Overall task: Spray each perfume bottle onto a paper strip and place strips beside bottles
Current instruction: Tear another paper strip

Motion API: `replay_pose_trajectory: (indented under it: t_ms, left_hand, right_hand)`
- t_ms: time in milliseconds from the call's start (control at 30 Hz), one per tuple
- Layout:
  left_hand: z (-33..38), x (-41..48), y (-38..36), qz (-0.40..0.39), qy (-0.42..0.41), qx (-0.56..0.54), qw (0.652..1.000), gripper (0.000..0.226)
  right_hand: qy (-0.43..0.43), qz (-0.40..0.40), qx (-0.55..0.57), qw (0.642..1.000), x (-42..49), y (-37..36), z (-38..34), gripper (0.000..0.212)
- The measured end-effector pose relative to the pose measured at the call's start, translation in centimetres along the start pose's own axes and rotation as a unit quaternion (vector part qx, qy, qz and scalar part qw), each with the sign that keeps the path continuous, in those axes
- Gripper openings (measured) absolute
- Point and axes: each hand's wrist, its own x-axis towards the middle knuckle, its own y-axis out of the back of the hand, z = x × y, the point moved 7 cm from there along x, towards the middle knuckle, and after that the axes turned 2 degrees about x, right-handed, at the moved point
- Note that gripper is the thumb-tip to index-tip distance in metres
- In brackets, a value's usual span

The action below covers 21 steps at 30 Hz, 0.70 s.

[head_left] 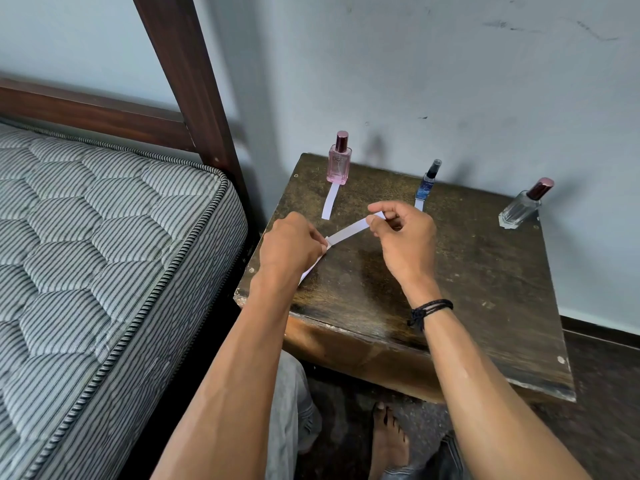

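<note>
Three perfume bottles stand along the back of a dark wooden table (pixel 485 271): a pink bottle (pixel 339 162) at the left, a slim blue bottle (pixel 427 183) in the middle, a clear bottle (pixel 521 206) with a dark red cap at the right. A white paper strip (pixel 330 201) lies in front of the pink bottle, and another strip (pixel 418 204) shows just in front of the blue one. My right hand (pixel 403 237) pinches the upper end of a white strip (pixel 348 231). My left hand (pixel 291 245) holds its lower end, with more paper (pixel 310 268) sticking out beneath the hand.
A striped quilted mattress (pixel 104 254) on a dark wooden bed frame (pixel 194 81) lies close to the table's left side. A pale wall (pixel 450 81) runs right behind the bottles. Below the table's front edge are my knees and a bare foot (pixel 388 441).
</note>
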Motion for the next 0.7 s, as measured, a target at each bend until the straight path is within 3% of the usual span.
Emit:
replay_pose_trajectory:
  t_ms: [367, 700]
  left_hand:
    - [-0.06, -0.02, -0.26, 0.003, 0.027, -0.023, 0.999, 0.012]
    - [0.14, -0.19, -0.14, 0.002, 0.031, -0.016, 0.999, 0.012]
  right_hand:
    - [-0.001, 0.012, -0.001, 1.0, 0.23, 0.24, 0.34, 0.019]
    - [-0.001, 0.031, 0.004, 1.0, 0.1, 0.19, 0.32, 0.02]
